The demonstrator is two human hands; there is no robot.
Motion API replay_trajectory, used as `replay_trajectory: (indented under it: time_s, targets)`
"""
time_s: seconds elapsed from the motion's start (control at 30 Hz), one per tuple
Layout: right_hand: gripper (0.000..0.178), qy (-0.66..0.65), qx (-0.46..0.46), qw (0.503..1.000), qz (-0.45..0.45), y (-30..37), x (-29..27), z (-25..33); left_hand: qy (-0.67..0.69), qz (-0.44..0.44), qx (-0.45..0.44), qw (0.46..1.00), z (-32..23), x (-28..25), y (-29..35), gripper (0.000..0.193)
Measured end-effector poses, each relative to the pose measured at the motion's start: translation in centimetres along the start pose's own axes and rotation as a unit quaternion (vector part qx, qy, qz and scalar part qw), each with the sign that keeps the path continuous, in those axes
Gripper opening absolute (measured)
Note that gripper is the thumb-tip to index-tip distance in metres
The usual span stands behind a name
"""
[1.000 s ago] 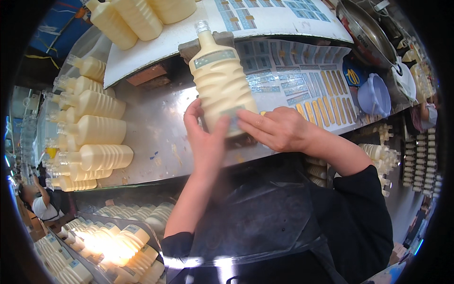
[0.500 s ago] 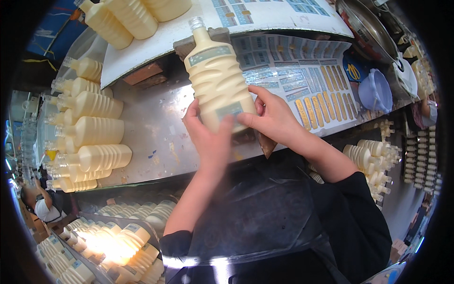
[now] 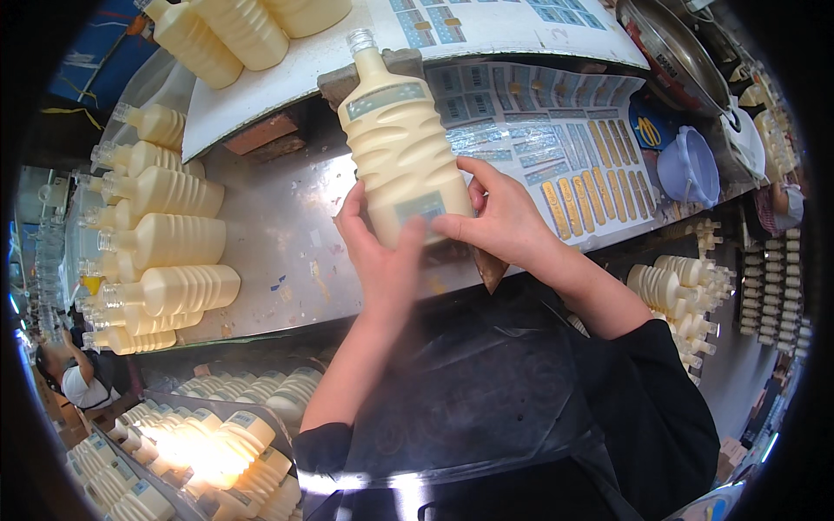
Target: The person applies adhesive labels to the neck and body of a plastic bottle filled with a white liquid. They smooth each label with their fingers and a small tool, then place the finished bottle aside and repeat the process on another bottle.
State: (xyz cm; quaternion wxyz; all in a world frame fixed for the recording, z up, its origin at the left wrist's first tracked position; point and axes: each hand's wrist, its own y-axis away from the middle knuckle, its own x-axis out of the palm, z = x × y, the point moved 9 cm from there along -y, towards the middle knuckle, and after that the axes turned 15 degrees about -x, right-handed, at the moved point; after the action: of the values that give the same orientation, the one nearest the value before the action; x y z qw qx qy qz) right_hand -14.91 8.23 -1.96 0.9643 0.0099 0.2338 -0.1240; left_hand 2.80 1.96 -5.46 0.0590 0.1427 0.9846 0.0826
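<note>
A cream-coloured ribbed bottle point(image 3: 401, 148) with a clear threaded neck lies in front of me, its neck end resting on a grey block point(image 3: 402, 63). It bears a blue-grey label point(image 3: 385, 101) at the shoulder and a smaller label point(image 3: 418, 205) close to the base. My left hand point(image 3: 380, 260) grips the bottle's lower left side, its thumb blurred by the small label's lower edge. On the opposite side my right hand point(image 3: 506, 215) is closed round the base, thumb tip beside the same label. The fingers behind the bottle are mostly hidden.
Several cream bottles point(image 3: 178, 239) lie along the metal table's point(image 3: 269, 234) left end. Label sheets point(image 3: 578, 165) spread to the right, near a lilac bucket point(image 3: 689, 165). Behind runs a raised white board point(image 3: 486, 39). Crates of labelled bottles point(image 3: 217, 443) stand lower left.
My left thumb has slid slightly down and left, uncovering more of the small label. The bottle and my right hand stay almost where they were.
</note>
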Motion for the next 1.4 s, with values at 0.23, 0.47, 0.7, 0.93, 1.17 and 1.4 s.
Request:
replay_trajectory:
  time_s: [0.23, 0.47, 0.7, 0.93, 1.17, 1.4]
  targets:
    - [0.083, -0.032, 0.007, 0.999, 0.007, 0.0, 0.1, -0.1, 0.033, 0.013, -0.005, 0.999, 0.1, -0.1, -0.2, 0.075]
    - [0.063, -0.003, -0.02, 1.0, -0.008, -0.3, 0.3, 0.3, 0.059, 0.012, -0.04, 0.997, 0.0, 0.2, -0.2, 0.069]
    - [0.058, 0.031, -0.037, 0.999, -0.009, -0.4, 0.0, 0.8, 0.032, 0.007, -0.031, 0.999, 0.1, 0.1, -0.4, 0.072]
    - [0.058, 0.009, -0.049, 0.999, -0.008, -0.4, 0.3, 0.4, 0.035, 0.008, -0.014, 0.999, -0.1, 0.0, -0.3, 0.072]
    - [0.061, -0.005, -0.046, 0.999, 0.005, -0.4, 0.3, 0.1, 0.043, 0.014, -0.019, 0.999, -0.3, 0.2, -0.2, 0.073]
    - [0.065, 0.01, -0.028, 0.998, 0.049, -0.1, 0.2, 0.6, 0.092, 0.033, 0.003, 0.995, 1.0, -0.3, -0.5, 0.066]
